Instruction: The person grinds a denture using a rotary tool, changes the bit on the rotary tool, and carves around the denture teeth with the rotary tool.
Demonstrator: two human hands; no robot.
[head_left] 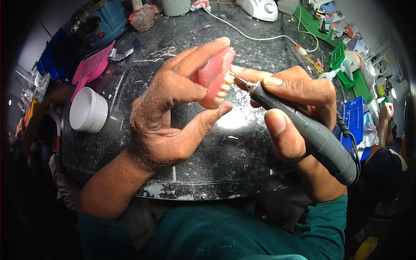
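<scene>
A pink denture (211, 76) with a row of cream-coloured teeth is tilted up above the middle of the dark table. My left hand (167, 104), dusted with pale powder, grips it between thumb and fingers. In my right hand (299, 99) is a black rotary handpiece (310, 134), held like a pen. Its thin metal bur points at the teeth and ends at or very near them; whether it touches cannot be made out. A coiled black cord hangs from the handpiece's rear end.
Left of my hands stand a white tub (89, 110) and a pink dustpan (92, 67). A blue machine (102, 24) is at the back left, a white control box (259, 8) at the back. Green trays (314, 21) and a blue basket (353, 123) line the right side.
</scene>
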